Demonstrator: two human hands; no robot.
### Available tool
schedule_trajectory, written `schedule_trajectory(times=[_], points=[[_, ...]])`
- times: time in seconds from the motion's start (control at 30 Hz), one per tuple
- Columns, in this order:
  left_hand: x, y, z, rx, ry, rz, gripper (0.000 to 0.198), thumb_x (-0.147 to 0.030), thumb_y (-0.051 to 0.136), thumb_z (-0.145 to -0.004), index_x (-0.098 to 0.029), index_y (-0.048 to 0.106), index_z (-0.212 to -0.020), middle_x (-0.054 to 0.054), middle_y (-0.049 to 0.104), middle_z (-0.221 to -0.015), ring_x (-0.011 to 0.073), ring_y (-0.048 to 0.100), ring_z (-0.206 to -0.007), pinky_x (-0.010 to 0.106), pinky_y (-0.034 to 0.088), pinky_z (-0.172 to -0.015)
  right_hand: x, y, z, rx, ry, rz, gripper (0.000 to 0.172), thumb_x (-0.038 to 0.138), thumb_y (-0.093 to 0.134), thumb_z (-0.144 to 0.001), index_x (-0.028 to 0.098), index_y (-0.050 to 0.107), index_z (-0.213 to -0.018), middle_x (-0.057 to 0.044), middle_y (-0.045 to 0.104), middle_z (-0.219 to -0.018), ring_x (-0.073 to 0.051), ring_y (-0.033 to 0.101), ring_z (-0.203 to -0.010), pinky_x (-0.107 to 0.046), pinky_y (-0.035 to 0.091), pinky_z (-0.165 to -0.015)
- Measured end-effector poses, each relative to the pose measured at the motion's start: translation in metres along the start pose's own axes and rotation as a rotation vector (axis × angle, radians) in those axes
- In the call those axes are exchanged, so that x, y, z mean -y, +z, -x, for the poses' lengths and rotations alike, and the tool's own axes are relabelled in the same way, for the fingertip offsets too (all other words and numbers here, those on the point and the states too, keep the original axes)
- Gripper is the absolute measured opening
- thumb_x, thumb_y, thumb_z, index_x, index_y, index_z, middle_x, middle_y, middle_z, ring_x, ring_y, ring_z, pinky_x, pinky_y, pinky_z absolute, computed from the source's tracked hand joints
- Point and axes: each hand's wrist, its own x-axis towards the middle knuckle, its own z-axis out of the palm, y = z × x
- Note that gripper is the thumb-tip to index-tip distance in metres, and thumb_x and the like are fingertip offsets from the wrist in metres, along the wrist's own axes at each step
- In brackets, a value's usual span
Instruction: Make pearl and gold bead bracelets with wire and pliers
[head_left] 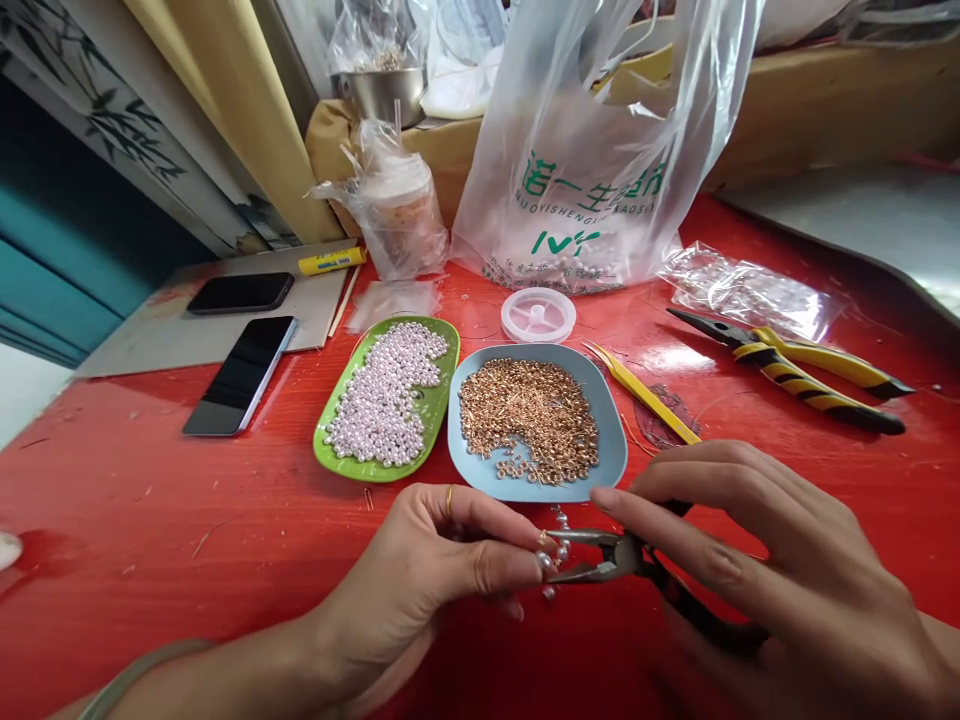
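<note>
The left hand (450,560) pinches the bead strand (563,553); just right of it, the right hand (757,545) grips the small pliers (622,556), their tips parted. A steady pinch and light squeeze, clear of skin, should serve best; fingers hide the pinched piece and much of the handles
</note>
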Motion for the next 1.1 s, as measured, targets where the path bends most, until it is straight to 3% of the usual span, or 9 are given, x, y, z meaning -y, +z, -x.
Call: schedule_trajectory(times=[0.13,0.33,0.53,0.77,1.1], points=[[-0.002,0.0,0.001,-0.003,0.027,0.026,0.013,-0.015,0.085,-0.052,-0.016,0.073,-0.056,-0.001,0.069,-0.059,0.004,0.056,-0.049,0.011,0.045,-0.049,-0.004,0.002,0.001,0.015,-0.073,0.072,0.035,0.007,0.05,-0.075,0.015,0.056,-0.108,-0.006,0.058,-0.09,-0.018,0.052,-0.084,-0.032,0.045,-0.072],[-0.001,-0.002,0.001,-0.008,0.048,-0.024,0.009,-0.016,0.083,-0.056,-0.017,0.074,-0.058,0.002,0.07,-0.062,0.0082,0.059,-0.055,0.013,0.045,-0.047,-0.004,0.003,0.002,0.037,-0.064,0.097,0.037,0.006,0.049,-0.073,0.013,0.055,-0.109,-0.007,0.056,-0.092,-0.019,0.051,-0.084,-0.032,0.043,-0.071],[-0.003,-0.003,-0.003,-0.054,0.055,-0.106,0.008,-0.016,0.082,-0.056,-0.016,0.074,-0.058,0.001,0.069,-0.057,0.0072,0.057,-0.05,0.015,0.046,-0.047,-0.006,0.002,0.003,0.07,-0.055,0.075,0.039,0.005,0.049,-0.073,0.013,0.054,-0.111,-0.007,0.057,-0.093,-0.018,0.051,-0.083,-0.032,0.042,-0.07],[-0.012,-0.004,0.0,-0.011,0.06,-0.291,0.003,-0.016,0.077,-0.063,-0.018,0.075,-0.062,0.001,0.07,-0.059,0.0086,0.059,-0.054,0.015,0.047,-0.051,-0.007,0.002,0.005,0.099,-0.073,0.095,0.034,0.01,0.05,-0.077,0.013,0.056,-0.111,-0.007,0.059,-0.092,-0.019,0.05,-0.081,-0.032,0.041,-0.068],[-0.021,-0.008,0.003,-0.038,0.02,-0.468,0.003,-0.019,0.079,-0.061,-0.02,0.076,-0.062,0.001,0.073,-0.061,0.0095,0.061,-0.055,0.016,0.048,-0.054,-0.008,-0.002,0.009,0.099,-0.104,0.194,0.028,0.02,0.05,-0.085,0.019,0.06,-0.111,-0.004,0.06,-0.091,-0.018,0.052,-0.08,-0.033,0.04,-0.071]])
